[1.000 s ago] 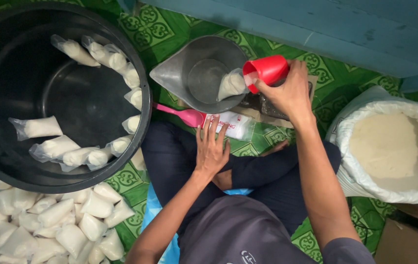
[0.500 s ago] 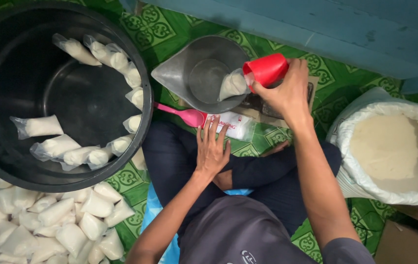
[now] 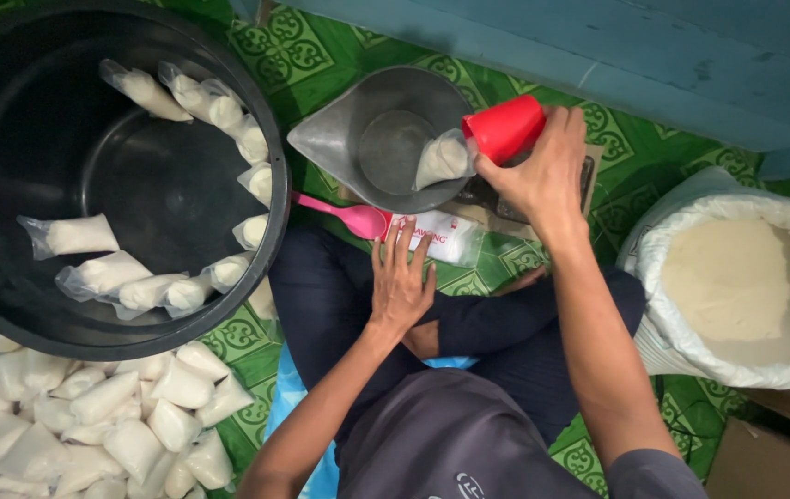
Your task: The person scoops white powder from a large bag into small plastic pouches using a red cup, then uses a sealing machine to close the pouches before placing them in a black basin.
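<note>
My right hand (image 3: 543, 176) grips a red plastic cup (image 3: 504, 127), tilted with its mouth against a small clear bag of white grain (image 3: 441, 160). That bag lies inside a grey metal scale pan (image 3: 372, 139). Lower down, my left hand (image 3: 401, 277) rests flat, fingers spread, on my knee beside a stack of clear plastic bags (image 3: 446, 238). A pink plastic spoon (image 3: 344, 214) lies just to the left of those bags.
A big black tub (image 3: 7, 305) at left holds several filled bags. More filled bags (image 3: 90, 416) are heaped at lower left. An open white sack of grain (image 3: 737, 286) stands at right. A blue wall (image 3: 598, 46) runs behind; a cardboard box corner (image 3: 774, 453) shows bottom right.
The red cup has tipped a little further toward the small bag in the pan. My left hand has stayed on my knee.
</note>
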